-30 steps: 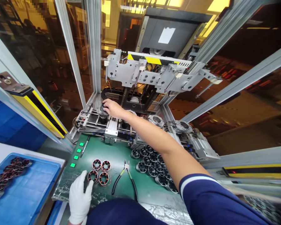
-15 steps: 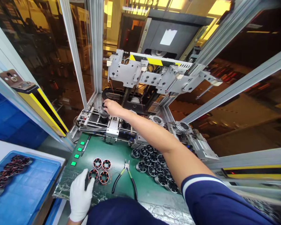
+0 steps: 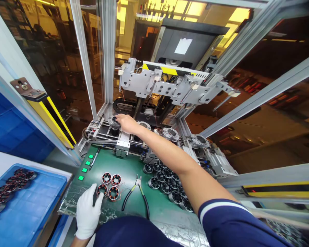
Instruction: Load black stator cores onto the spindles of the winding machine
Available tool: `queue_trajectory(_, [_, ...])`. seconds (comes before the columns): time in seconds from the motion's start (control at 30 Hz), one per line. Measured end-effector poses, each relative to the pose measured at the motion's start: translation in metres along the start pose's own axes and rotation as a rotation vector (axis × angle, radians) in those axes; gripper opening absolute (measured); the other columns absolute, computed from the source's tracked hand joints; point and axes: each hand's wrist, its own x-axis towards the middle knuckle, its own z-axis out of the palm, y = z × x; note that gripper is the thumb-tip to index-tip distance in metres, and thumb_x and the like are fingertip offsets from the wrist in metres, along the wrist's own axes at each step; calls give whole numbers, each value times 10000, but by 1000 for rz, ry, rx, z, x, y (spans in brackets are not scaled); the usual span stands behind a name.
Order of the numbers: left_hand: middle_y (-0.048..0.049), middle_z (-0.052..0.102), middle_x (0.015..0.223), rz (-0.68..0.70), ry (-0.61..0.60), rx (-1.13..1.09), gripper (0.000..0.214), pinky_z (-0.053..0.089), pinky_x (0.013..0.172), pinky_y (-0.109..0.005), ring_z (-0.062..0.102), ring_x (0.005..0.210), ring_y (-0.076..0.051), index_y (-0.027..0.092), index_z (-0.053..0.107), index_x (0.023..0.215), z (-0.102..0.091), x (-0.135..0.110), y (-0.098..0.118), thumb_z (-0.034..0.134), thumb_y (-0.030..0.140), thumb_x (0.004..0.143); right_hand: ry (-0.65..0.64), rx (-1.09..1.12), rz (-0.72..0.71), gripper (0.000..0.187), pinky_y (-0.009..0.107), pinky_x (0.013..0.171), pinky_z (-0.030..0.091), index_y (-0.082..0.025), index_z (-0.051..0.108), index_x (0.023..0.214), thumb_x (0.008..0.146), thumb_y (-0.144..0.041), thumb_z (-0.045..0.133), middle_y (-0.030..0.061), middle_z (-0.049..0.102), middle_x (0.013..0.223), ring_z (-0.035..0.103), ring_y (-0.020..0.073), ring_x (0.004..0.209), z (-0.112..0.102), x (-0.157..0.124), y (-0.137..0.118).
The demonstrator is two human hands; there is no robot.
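My right hand [image 3: 126, 123], bare, reaches to the leftmost round clamp holder of the machine. Its fingertips are closed on a dark stator core [image 3: 114, 119] sitting in that holder; the hand partly hides it. My left hand [image 3: 88, 212], in a white glove, rests at the bench's front left. Its thumb and fingers are apart beside a copper-wound stator [image 3: 98, 192], the thumb close to or touching its rim. Three more wound stators lie against it, one being the back-right stator [image 3: 116, 174]. Cutting pliers [image 3: 138, 185] lie with handles spread to their right.
Several unwound stator cores [image 3: 166, 187] stand grouped under my right forearm. More clamp holders [image 3: 170, 133] line the machine to the right. A metal plate with needles [image 3: 164, 84] hangs above. A pen [image 3: 94, 160] and a blue tray [image 3: 38, 202] of wound stators are at left.
My right hand has lowered slightly, bringing the stator core down into the holder. My left hand stays beside the wound stators. The view has shifted slightly.
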Motion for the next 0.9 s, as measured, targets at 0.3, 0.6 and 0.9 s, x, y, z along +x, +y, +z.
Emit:
queue_trajectory(0.3, [-206,713,1116,39,-18,-43,444,513,870,-404,676,986,-313,33,627,1213,-3,12,2,514,397,986,347,102,-42,380,445,1229,332,-48,551,1339,987,-158,463,157,503,1434,381,229,1411,-38,-142,-43])
queue_trajectory(0.6, [-211,717,1079,41,-85,-47,463,502,834,-405,665,918,-311,41,635,1228,1,21,-1,513,410,976,376,164,319,192,525,1058,510,-97,655,1090,928,-199,638,176,611,1251,515,299,1281,40,-334,-74])
queue_trajectory(0.9, [-211,713,1070,40,-125,-30,477,497,839,-399,658,928,-305,41,635,1224,-1,27,3,474,423,989,108,262,426,386,651,1115,330,-135,676,1159,852,27,507,190,279,1579,171,392,1497,65,-333,-92])
